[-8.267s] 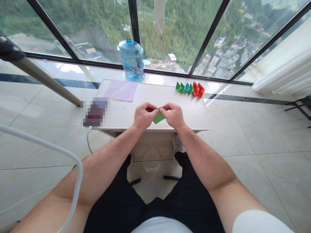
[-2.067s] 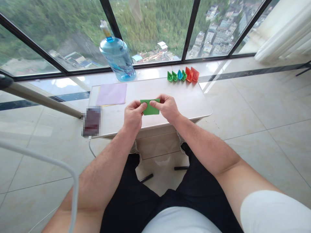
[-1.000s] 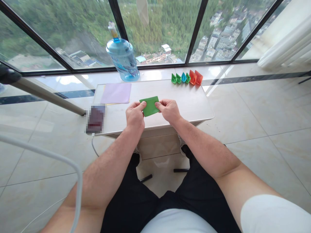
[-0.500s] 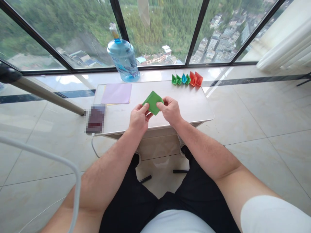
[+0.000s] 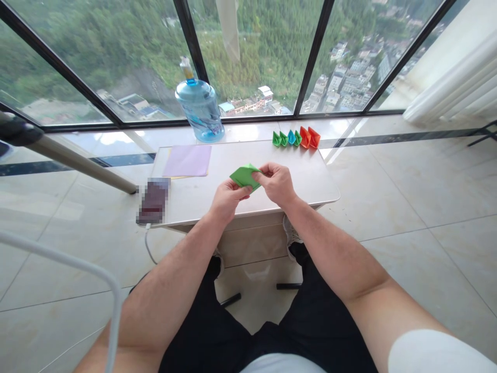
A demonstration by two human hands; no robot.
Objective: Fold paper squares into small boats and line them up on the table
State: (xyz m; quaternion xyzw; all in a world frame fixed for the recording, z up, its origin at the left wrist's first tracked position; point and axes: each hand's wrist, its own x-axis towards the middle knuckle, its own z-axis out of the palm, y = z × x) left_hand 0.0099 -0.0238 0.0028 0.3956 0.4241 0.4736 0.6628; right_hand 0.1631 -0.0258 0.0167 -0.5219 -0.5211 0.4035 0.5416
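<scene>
A folded piece of green paper (image 5: pixel 244 175) is held between my two hands, above the near half of a small white table (image 5: pixel 217 199). My left hand (image 5: pixel 230 196) is closed on its lower edge, thumb on top. On the right corner, the thumb and fingers of my right hand (image 5: pixel 276 181) pinch the paper. Folded paper boats stand in a row at the table's far right edge: several green ones (image 5: pixel 276 139), a blue one (image 5: pixel 291 137) and orange-red ones (image 5: pixel 309 138).
Sheets of lilac paper (image 5: pixel 188 160) lie at the table's left. A pixelated, phone-like object (image 5: pixel 154 202) with a white cable rests at the left corner. Behind stands a big blue water bottle (image 5: pixel 201 111) by the window. A grey pole (image 5: pixel 85 160) slants in from the left.
The green paper has tilted and now shows as a flatter shape. My left thumb has moved right along its lower edge. The whole view has shifted slightly, with the table lower in the picture.
</scene>
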